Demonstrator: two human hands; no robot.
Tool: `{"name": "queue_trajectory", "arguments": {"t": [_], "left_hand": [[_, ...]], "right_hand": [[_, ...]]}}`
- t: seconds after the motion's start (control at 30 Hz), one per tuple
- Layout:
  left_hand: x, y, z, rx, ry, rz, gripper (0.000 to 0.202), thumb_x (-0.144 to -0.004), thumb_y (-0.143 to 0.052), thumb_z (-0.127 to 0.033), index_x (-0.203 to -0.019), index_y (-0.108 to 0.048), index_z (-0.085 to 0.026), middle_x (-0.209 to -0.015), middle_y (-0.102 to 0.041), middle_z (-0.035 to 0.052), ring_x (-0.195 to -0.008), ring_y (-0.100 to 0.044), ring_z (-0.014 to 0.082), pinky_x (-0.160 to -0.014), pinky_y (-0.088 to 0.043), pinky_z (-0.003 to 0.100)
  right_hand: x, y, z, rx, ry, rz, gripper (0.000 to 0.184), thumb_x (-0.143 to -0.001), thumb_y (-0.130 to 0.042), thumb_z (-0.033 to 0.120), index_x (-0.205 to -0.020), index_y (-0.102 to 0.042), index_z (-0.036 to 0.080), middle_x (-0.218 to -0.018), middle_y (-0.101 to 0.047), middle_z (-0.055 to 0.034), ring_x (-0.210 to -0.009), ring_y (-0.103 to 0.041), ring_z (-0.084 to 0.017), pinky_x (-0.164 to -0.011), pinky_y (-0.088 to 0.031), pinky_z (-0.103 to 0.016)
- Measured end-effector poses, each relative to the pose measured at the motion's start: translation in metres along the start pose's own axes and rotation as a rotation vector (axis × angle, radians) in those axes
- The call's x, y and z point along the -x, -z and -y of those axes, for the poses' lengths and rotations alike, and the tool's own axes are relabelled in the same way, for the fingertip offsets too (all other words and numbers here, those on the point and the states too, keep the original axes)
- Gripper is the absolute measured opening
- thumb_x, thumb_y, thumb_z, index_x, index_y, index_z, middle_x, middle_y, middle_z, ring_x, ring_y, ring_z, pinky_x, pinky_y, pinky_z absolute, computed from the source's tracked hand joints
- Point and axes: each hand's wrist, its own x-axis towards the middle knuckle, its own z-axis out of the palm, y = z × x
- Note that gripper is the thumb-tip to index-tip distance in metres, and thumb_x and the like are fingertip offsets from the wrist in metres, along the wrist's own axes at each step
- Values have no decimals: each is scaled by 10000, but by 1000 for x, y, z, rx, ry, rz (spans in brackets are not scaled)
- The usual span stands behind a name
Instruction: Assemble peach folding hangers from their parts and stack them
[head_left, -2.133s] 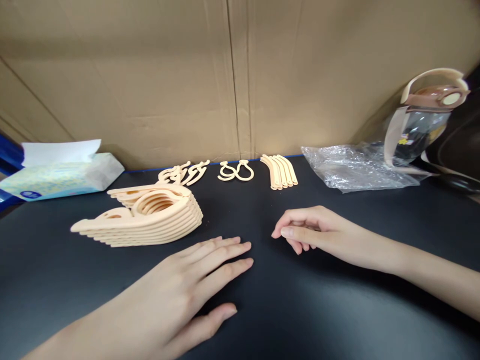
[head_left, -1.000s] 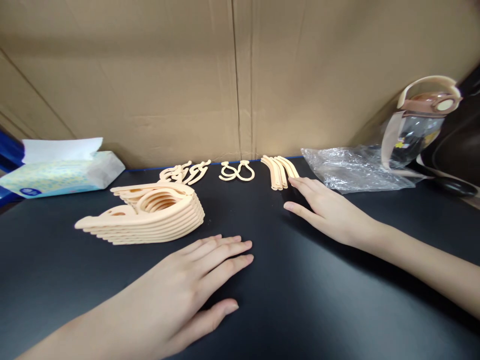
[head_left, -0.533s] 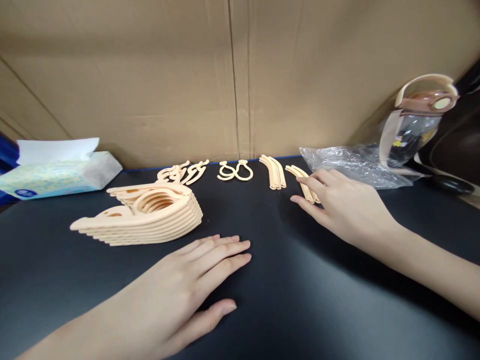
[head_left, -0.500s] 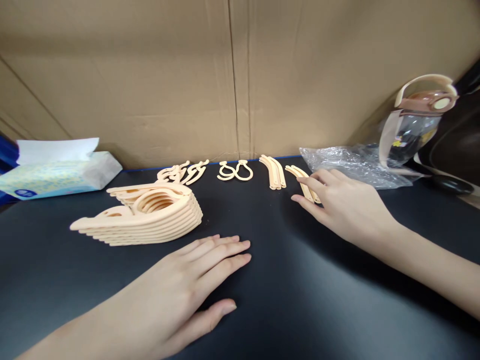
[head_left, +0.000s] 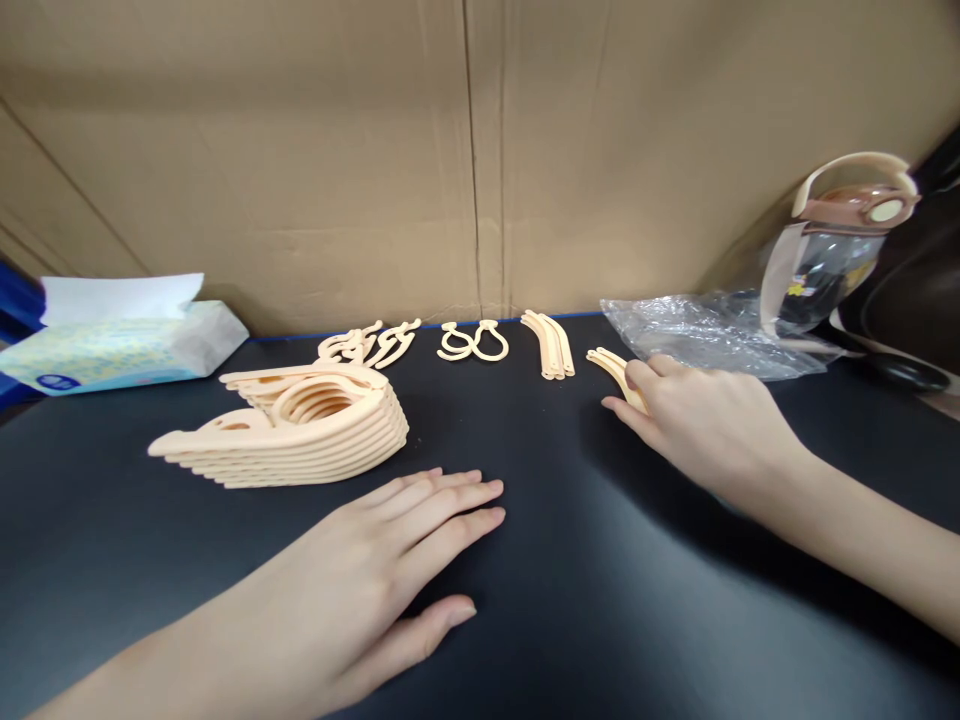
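My right hand (head_left: 694, 415) has its thumb and fingers closed round a pair of curved beige plastic hanger arms (head_left: 611, 364); the lower part of them is hidden by the fingers. To their left lies a bundle of similar curved arms (head_left: 547, 345). My left hand (head_left: 405, 545) rests flat on the black table, fingers stretched out and nothing in it. Just beyond it sits a neat stack of larger beige hanger pieces (head_left: 360, 440). Two beige hanger hooks (head_left: 491, 342) lie farther back, and several small curved beige pieces (head_left: 394, 345) are at their left.
A tissue pack (head_left: 127, 345) stands at the far left. At the right back are a crumpled clear plastic bag (head_left: 690, 325) and a clear drinking bottle (head_left: 832, 265) with a brown lid and strap. A cardboard wall (head_left: 337, 180) closes off the table's back edge.
My right hand has closed on the curved hanger arms and drawn them slightly to the right, away from the bundle. My left hand has stayed in place.
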Motion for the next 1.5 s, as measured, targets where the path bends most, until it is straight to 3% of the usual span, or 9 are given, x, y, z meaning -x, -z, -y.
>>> {"name": "queue_trajectory", "arguments": {"t": [0.2,0.43,0.6,0.67,0.77,0.97,1.13,1.23,1.5], "left_hand": [[-1,2,-1,23,11,-3,439,-976,-561,-299,-1406,-552,-211,-1475,-582,50,-1304,-602,227,-1134,-466,376],[-2,2,-1,33,4,-20,448,-969,-576,-298,-1406,-551,-203,-1471,-587,54,-1305,-602,229,-1136,-465,378],[0,0,-1,30,2,-26,441,-979,-562,-297,-1410,-544,-207,-1489,-571,47,-1344,-563,224,-1144,-458,367],[1,-1,-1,23,21,-52,453,-983,-549,-282,-1430,-526,-213,-1541,-510,53,-1412,-486,237,-1147,-454,370],[1,-2,0,-26,48,-80,500,-994,-516,-255,-1489,-455,-224,-1619,-391,54,-1475,-388,258,-1159,-438,412],[-1,-3,2,-59,21,-44,497,-1015,-486,-273,-1503,-423,-203,-1546,-504,26,-1469,-398,212,-1232,-319,424],[2,-4,4,-141,35,-50,513,-1006,-511,-330,-1495,-443,-190,-1524,-530,27,-1465,-399,218,-1225,-331,419],[3,-6,3,-196,45,-67,550,-995,-519,-344,-1510,-427,-171,-1540,-509,49,-1480,-367,249,-1203,-355,436],[-1,-11,-1,-186,156,-115,507,-1021,-465,-365,-1491,-457,-174,-1496,-550,37,-1504,-299,240,-1253,-198,420]], "right_hand": [[6,4,1,5,38,109,294,-985,-444,288,-920,-690,141,-642,-688,-105,-538,-668,-272,-436,-152,-299],[26,-13,-4,-64,205,-104,264,-917,-430,249,-841,-669,165,-473,-572,-54,-394,-520,-213,-465,-112,-337],[36,0,1,-244,547,-107,282,-921,-412,210,-1041,-661,153,-516,-586,0,-415,-501,-182,-490,-175,-346],[40,8,9,-367,719,-81,199,-922,-448,193,-971,-641,187,-614,-630,16,-471,-523,-165,-521,-253,-346],[44,13,20,-466,804,-199,142,-927,-481,156,-847,-589,203,-705,-613,17,-596,-537,-158,-596,-329,-329],[30,4,22,-389,756,-412,174,-974,-509,185,-815,-581,184,-716,-550,2,-647,-486,-175,-620,-330,-330],[12,-10,20,-312,642,-437,155,-974,-556,238,-833,-580,180,-748,-562,-12,-667,-508,-194,-648,-360,-333],[5,-16,19,-318,653,-448,149,-987,-554,247,-858,-576,176,-791,-574,-15,-698,-532,-194,-668,-383,-327],[2,-20,17,-326,694,-426,240,-1049,-441,270,-878,-576,168,-834,-591,-18,-711,-558,-186,-670,-413,-325]]}}
